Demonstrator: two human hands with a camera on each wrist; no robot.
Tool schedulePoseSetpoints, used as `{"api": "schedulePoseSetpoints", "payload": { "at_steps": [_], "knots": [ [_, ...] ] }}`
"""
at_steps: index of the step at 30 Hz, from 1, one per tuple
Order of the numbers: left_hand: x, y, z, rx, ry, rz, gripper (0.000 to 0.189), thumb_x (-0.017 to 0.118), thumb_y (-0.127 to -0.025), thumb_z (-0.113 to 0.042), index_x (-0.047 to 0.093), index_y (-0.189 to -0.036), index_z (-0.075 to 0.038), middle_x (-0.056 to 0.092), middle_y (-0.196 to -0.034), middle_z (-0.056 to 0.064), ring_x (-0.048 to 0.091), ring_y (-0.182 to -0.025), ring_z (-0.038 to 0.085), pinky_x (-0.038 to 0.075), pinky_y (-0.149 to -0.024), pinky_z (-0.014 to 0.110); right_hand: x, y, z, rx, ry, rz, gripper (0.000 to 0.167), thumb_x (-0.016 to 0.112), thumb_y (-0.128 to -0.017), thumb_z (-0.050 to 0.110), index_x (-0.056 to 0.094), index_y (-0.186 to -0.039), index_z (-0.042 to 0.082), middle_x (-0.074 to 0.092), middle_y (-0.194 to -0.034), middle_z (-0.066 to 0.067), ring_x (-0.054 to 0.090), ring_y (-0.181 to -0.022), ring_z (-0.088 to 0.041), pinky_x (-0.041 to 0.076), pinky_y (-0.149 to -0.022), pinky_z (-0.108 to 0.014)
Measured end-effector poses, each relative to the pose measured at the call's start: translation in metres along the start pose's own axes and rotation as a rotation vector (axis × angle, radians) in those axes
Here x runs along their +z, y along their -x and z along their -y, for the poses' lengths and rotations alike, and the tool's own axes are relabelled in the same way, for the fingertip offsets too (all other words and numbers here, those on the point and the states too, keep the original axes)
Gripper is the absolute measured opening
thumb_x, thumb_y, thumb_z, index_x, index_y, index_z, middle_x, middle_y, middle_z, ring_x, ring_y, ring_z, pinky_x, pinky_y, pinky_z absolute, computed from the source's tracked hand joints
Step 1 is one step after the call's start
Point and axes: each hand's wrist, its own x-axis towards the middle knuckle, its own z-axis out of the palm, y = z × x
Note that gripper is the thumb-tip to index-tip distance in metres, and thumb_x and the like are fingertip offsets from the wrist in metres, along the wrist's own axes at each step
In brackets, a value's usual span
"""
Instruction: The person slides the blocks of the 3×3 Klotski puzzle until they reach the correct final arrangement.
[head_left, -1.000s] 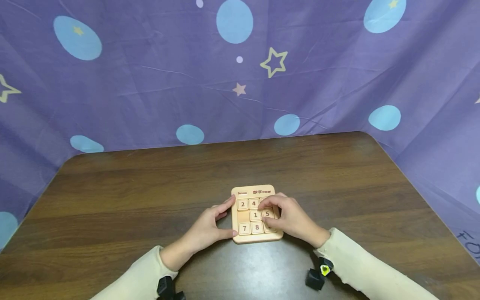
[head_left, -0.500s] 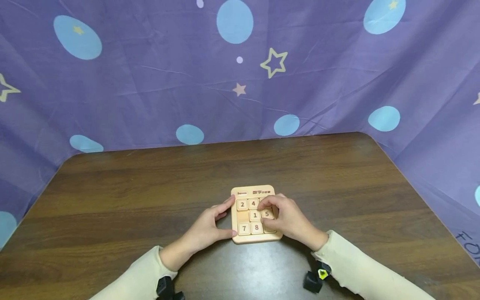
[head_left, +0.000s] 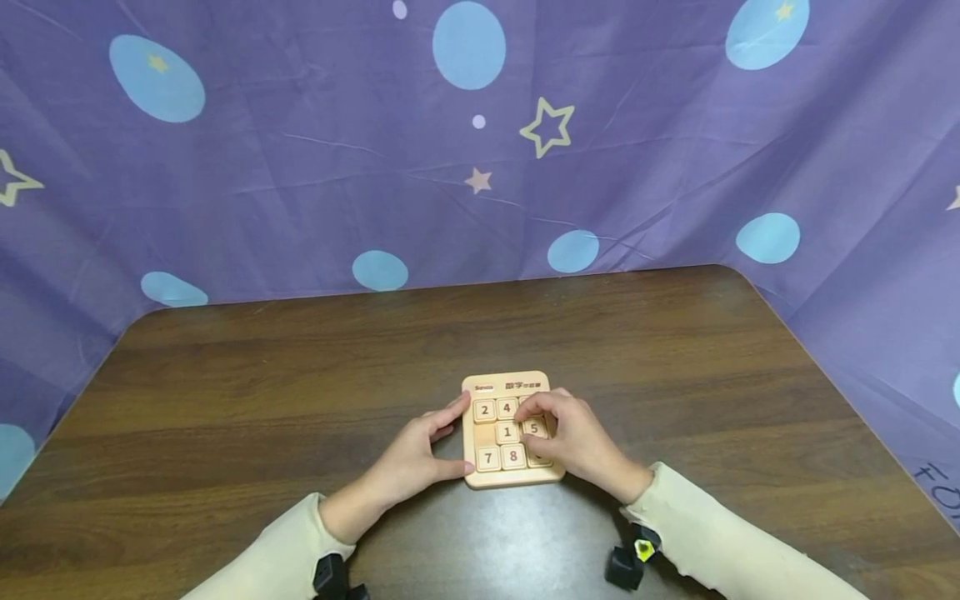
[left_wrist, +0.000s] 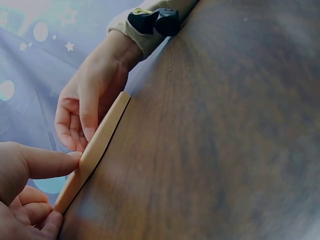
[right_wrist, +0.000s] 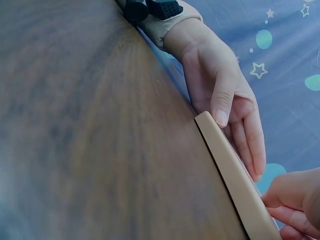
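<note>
A pale wooden number slide puzzle [head_left: 517, 478] lies flat on the table, also seen edge-on in both wrist views. My left hand [head_left: 408, 454] holds it by its left side, thumb at the lower corner and fingertips at the upper one. My right hand [head_left: 581, 433] is over the right side, its index fingertip and thumb touching around the right edge of the 1 tile [head_left: 507, 432]. Left of that tile is a bare slot [head_left: 484, 435]. The 5 tile [head_left: 534, 428] is partly visible; the right hand covers most of the tiles above and below it.
The brown wooden table [head_left: 300, 358] has rounded far corners. Behind it hangs a purple cloth [head_left: 300, 167] with blue dots and stars. Both wrists wear black cameras, the right one [head_left: 626, 567] close above the table.
The 1 tile has slid slightly left, widening the gap between it and the 5 tile. My right wrist has shifted a little left and down; the left hand stays in place.
</note>
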Motion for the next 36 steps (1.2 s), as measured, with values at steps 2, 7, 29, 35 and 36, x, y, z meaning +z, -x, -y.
{"api": "schedulePoseSetpoints", "payload": {
  "at_steps": [2, 7, 29, 35, 36],
  "knots": [
    [0.000, 0.000, 0.000, -0.004, -0.004, -0.001, 0.082, 0.080, -0.070, -0.004, 0.039, -0.141, 0.000, 0.036, -0.148, 0.013, 0.039, -0.131, 0.030, 0.039, -0.107, 0.040, 0.001, 0.000, 0.000, -0.001, -0.001, -0.010, 0.019, 0.075, -0.071, 0.003, 0.069, -0.086, 0.014, 0.063, -0.087, 0.006, 0.052, -0.085, -0.013, 0.044, -0.074, -0.025],
    [0.000, 0.000, -0.001, 0.000, -0.008, -0.001, 0.082, 0.080, -0.070, -0.004, 0.039, -0.141, 0.001, 0.036, -0.148, 0.013, 0.039, -0.131, 0.030, 0.039, -0.107, 0.040, 0.005, -0.001, -0.002, -0.013, -0.003, -0.041, 0.019, 0.077, -0.071, 0.005, 0.071, -0.085, 0.016, 0.064, -0.087, 0.008, 0.052, -0.085, -0.012, 0.044, -0.076, -0.026],
    [0.000, 0.000, 0.001, 0.009, -0.004, 0.001, 0.083, 0.080, -0.070, -0.004, 0.038, -0.141, 0.001, 0.036, -0.148, 0.014, 0.040, -0.130, 0.031, 0.039, -0.107, 0.040, 0.022, -0.006, 0.003, -0.027, 0.010, -0.101, 0.021, 0.079, -0.067, 0.006, 0.074, -0.081, 0.021, 0.060, -0.080, 0.005, 0.045, -0.082, -0.010, 0.038, -0.071, -0.025],
    [0.000, 0.001, 0.000, 0.012, -0.002, 0.000, 0.083, 0.080, -0.070, -0.004, 0.038, -0.141, 0.001, 0.036, -0.148, 0.014, 0.041, -0.129, 0.031, 0.039, -0.106, 0.041, 0.020, -0.005, 0.000, -0.044, -0.055, -0.102, 0.020, 0.080, -0.068, 0.007, 0.074, -0.084, 0.017, 0.062, -0.083, 0.006, 0.050, -0.083, -0.011, 0.044, -0.073, -0.024],
    [0.000, 0.001, 0.000, 0.013, -0.002, 0.000, 0.082, 0.080, -0.070, -0.005, 0.038, -0.141, 0.001, 0.036, -0.148, 0.014, 0.041, -0.129, 0.031, 0.039, -0.106, 0.041, 0.019, -0.005, -0.001, -0.045, -0.068, -0.104, 0.020, 0.080, -0.069, 0.007, 0.074, -0.085, 0.016, 0.062, -0.084, 0.006, 0.051, -0.083, -0.012, 0.045, -0.073, -0.024]
  ]
}}
